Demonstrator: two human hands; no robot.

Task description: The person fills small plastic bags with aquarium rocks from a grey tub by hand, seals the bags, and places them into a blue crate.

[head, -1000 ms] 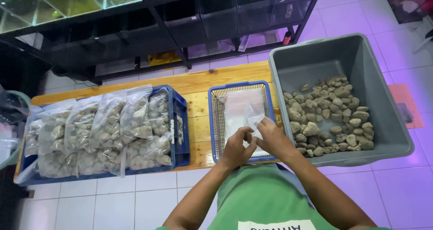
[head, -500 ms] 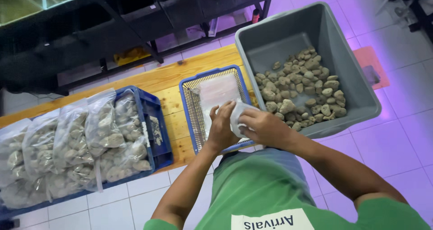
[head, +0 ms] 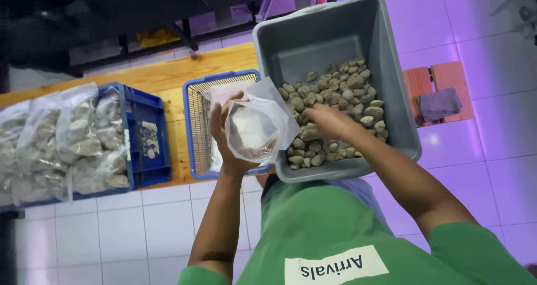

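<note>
While left hand [head: 226, 134] grips clear bag [head: 260, 125], right hand [head: 330, 123] rests on stones [head: 335, 95]; fingers unclear.

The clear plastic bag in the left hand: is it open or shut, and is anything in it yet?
Open and apparently empty. The left hand holds the clear plastic bag with its mouth spread wide, no stones visible inside. The right hand rests on the stones in the grey bin.

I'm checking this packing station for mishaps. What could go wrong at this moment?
1. The clear plastic bag is held open by the left hand alone; rough stones could tear the thin film or pull it loose.
2. The right hand reaches into the stones in the grey tub, which looks tilted toward the person; stones might roll or spill over the near rim.
</note>
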